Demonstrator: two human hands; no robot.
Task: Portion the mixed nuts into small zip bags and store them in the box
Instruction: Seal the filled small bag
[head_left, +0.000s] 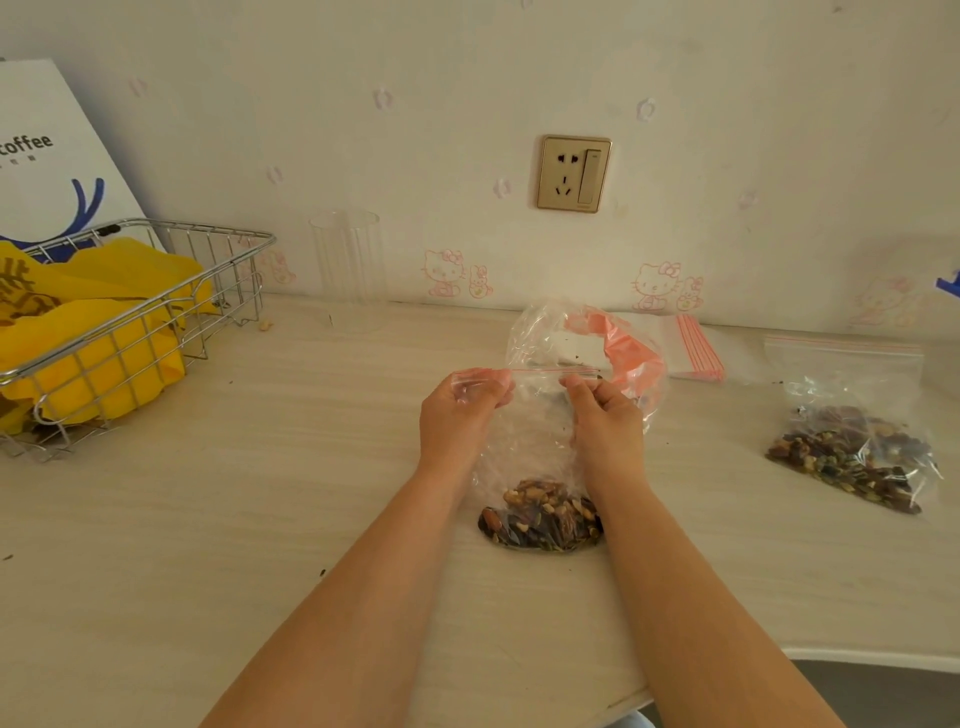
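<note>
Step in hand, as judged: sealing a filled small zip bag (524, 441). It stands between the forearms on the worktop (260, 519), its load of mixed nuts (540, 514) settled in the bottom near the person, the red zip strip (540, 370) at the top, away from the person.

To seal well: keep the strip taut between the two hands, line up the two tracks, then run a pinch along the strip from one end to the other, letting air out before the last stretch closes. Nuts should stay low, off the track. Whether the strip is already part-closed cannot be told here.

Left hand (460, 410): grip pinches the left corner of the strip, fingers curled round the film, back of the hand towards the camera.

Right hand (605, 415): grip pinches the strip right of its middle, thumb and fingertips pressed together on it.

Both forearms reach straight forward, roughly parallel, wrists just above the worktop.

Behind the bag: a larger, nearly spent clear bag with a pink patch (613, 343). To the right: a stack of unused zip bags (696, 348), and a second filled bag (852, 447) lying flat. Wire basket with yellow lining (119, 322) at far left; no closed box identifiable, so the storage spot is uncertain.
</note>
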